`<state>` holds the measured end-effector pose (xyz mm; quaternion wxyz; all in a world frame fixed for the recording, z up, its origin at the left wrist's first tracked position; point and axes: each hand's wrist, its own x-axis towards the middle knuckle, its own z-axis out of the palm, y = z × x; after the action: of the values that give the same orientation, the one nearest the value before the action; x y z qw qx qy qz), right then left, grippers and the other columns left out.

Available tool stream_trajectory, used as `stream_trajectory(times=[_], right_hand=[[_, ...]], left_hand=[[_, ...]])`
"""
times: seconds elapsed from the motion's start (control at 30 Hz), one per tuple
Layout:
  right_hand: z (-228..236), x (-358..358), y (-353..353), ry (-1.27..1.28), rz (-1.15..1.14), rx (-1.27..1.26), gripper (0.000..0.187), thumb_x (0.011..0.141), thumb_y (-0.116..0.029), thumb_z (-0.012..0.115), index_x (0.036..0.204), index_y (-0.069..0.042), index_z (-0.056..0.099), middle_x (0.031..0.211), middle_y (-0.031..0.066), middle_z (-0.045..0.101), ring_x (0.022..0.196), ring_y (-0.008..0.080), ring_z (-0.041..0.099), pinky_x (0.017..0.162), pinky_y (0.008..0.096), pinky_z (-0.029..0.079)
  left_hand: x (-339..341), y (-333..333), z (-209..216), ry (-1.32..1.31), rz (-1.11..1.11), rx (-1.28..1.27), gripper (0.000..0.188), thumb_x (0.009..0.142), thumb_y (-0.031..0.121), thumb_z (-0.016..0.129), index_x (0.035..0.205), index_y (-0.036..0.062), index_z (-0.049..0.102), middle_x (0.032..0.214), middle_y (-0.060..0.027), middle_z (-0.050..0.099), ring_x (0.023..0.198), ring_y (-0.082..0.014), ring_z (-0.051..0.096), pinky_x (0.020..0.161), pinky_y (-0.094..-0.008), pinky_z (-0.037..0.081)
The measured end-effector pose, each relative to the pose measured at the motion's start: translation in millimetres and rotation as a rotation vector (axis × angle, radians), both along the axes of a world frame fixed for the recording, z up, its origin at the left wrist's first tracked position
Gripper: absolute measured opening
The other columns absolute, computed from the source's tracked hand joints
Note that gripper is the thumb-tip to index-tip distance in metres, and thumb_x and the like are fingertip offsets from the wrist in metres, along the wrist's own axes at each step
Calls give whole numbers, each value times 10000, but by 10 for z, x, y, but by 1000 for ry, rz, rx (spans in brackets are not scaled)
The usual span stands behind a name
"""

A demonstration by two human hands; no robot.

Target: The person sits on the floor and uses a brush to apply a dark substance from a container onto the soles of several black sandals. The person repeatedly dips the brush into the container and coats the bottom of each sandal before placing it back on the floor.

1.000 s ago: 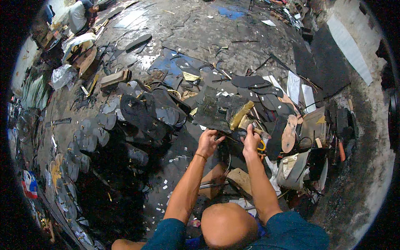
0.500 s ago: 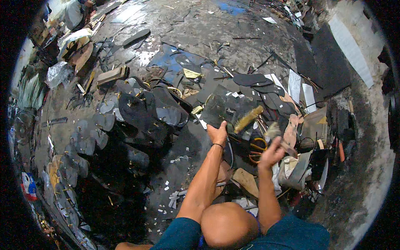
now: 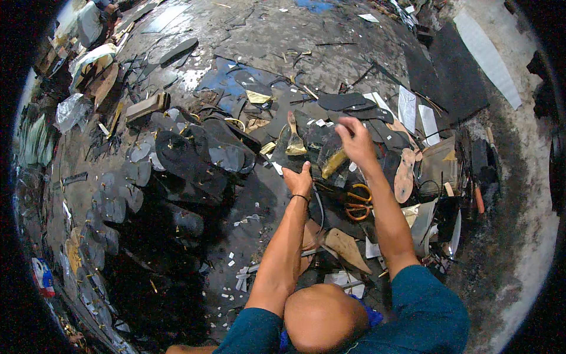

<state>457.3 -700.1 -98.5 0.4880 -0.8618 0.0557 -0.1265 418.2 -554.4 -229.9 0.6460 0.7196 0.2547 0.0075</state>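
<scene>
My left hand [image 3: 298, 180] has its thumb raised at the near edge of a dark flat piece [image 3: 288, 163], gripping it. The fingers are partly hidden. A flat paintbrush [image 3: 295, 140] with pale bristles lies just beyond, handle pointing away. To its right my right hand [image 3: 358, 144] hovers with loosely bent fingers apart, and I see nothing in them. Below that hand is a yellow bristly roll or brush head [image 3: 335, 164]. Orange-handled scissors [image 3: 358, 202] lie nearer to me, beside my right forearm.
Many dark soles with small metal bits [image 3: 177, 153] stand piled at the left. Several black sole shapes [image 3: 342, 101] lie beyond my right hand. A tan foot-shaped piece [image 3: 404, 177] rests to the right. A wooden block [image 3: 147, 108] sits at the back left; scraps litter the floor.
My right hand has let go of the paintbrush, which now lies beyond my left hand. That hand has moved up and away from the lower right. The view has shifted slightly.
</scene>
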Motion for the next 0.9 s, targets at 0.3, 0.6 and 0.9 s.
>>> stream_trajectory(times=[0.3,0.6,0.9], right_hand=[[-99,-613,-127,376,275,-54,618,1009,-335,460,1509,-60,222,1460,203,419,1341,296,423,1120,426,291],[-582,-977,-144,183,208,-272,666,986,-227,464,1546,-144,113,1506,249,309,1283,383,467,808,400,511],[-320,-775,30,98,36,-282,734,1007,-298,464,1530,-67,3,1488,254,345,987,283,679,935,377,481]], left_hand=[[61,-16,-250,-32,-7,108,720,725,301,826,1174,-114,445,1121,-259,606,1035,-378,601,926,-424,460],[-32,-157,95,5,-53,98,725,736,298,800,1194,-129,434,1167,-301,556,1098,-448,543,967,-456,418],[-16,-59,20,86,-58,106,690,753,268,793,1180,-132,429,1176,-315,542,1108,-446,536,965,-458,413]])
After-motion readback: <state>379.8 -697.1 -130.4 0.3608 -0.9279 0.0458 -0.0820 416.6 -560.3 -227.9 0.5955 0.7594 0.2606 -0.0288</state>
